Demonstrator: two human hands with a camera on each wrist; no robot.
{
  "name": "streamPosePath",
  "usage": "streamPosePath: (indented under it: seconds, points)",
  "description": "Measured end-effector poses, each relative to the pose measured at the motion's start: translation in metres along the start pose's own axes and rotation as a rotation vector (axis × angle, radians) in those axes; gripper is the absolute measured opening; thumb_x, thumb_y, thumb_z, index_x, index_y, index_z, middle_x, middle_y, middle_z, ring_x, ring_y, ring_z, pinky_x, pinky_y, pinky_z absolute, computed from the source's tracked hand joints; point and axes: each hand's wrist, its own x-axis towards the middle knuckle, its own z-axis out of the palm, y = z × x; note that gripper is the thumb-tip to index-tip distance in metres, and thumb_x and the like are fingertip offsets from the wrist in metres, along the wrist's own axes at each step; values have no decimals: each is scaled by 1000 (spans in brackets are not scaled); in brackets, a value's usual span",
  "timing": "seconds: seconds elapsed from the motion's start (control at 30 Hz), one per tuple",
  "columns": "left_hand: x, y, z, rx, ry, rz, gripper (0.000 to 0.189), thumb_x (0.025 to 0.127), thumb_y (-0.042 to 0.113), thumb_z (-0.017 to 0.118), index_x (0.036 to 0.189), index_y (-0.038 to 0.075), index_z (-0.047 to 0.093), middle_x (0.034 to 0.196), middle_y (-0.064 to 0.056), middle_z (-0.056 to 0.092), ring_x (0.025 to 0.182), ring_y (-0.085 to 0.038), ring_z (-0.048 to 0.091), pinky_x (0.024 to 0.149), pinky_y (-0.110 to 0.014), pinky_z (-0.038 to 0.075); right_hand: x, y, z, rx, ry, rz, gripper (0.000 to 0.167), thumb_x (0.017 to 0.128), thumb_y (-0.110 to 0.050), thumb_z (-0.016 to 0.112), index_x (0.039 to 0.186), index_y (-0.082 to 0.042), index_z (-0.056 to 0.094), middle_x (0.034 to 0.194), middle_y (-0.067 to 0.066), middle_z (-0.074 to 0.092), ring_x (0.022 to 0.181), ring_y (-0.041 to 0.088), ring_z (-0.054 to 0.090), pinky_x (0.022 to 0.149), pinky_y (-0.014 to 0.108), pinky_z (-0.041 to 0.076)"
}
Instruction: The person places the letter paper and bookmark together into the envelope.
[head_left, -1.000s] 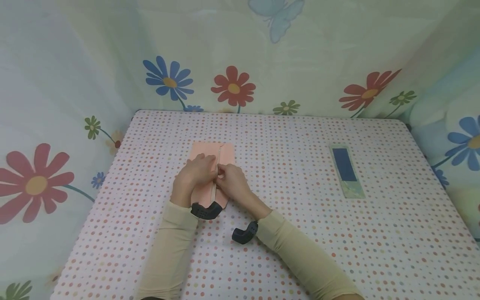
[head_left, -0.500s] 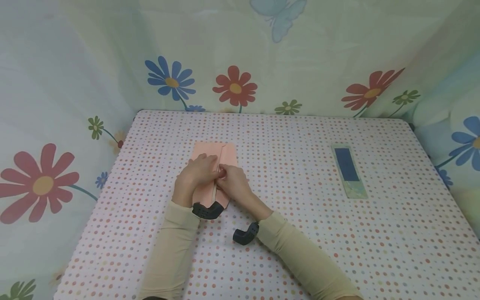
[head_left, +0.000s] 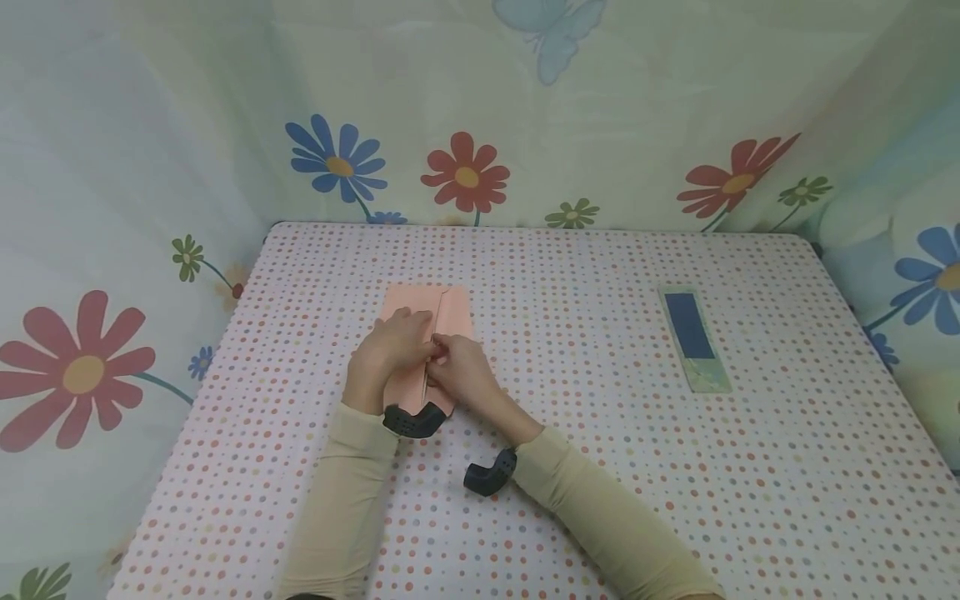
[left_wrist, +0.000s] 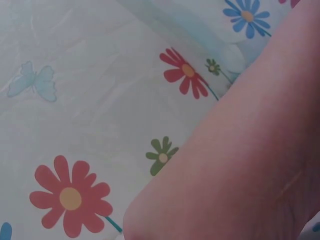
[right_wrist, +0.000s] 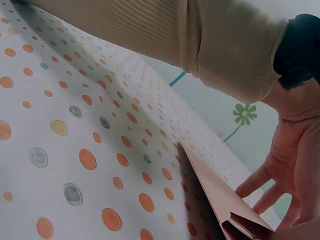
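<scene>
A pink envelope lies flat on the dotted table, left of the middle, with a long seam running up its face. My left hand rests on its left half, fingers stretched over the paper and thumb at the seam. Close against that thumb, the curled thumb and forefinger of my right hand pinch the seam's flap edge. In the right wrist view the envelope shows a lifted fold at its near end, beside the left hand. Only bare skin of the left hand fills the left wrist view.
A narrow pale packet with a dark blue panel lies on the right side of the polka-dot tablecloth. Black curved wrist mounts, the left and the right, sit below the hands. A flowered curtain surrounds the table.
My right hand has shifted slightly down along the seam, still pinching the flap edge. Less of the pale gap along the seam shows now. The left hand stays in place.
</scene>
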Motion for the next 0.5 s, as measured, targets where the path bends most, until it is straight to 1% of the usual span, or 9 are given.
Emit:
streamPosePath:
  seconds: [0.2,0.33,0.5]
  points:
    - [0,-1,0,13,2,7,64,93,39,54,145,6,36,149,-17,38,144,-32,24,115,-61,17,-1,0,1,5,-7,-19,47,82,-8,63,127,2,58,87,6,69,56,6,51,51,16,39]
    - [0,-1,0,9,1,5,62,94,37,53,146,7,36,150,-16,38,145,-31,23,116,-60,17,0,0,2,-6,-1,-23,45,82,-9,64,126,1,59,82,4,68,57,5,51,53,16,39]
    - [0,-1,0,-10,-3,-1,62,94,36,53,147,8,35,151,-14,37,146,-30,21,117,-59,15,0,-1,2,-2,-4,-11,44,82,-9,64,124,2,60,77,3,65,51,4,51,49,16,38]
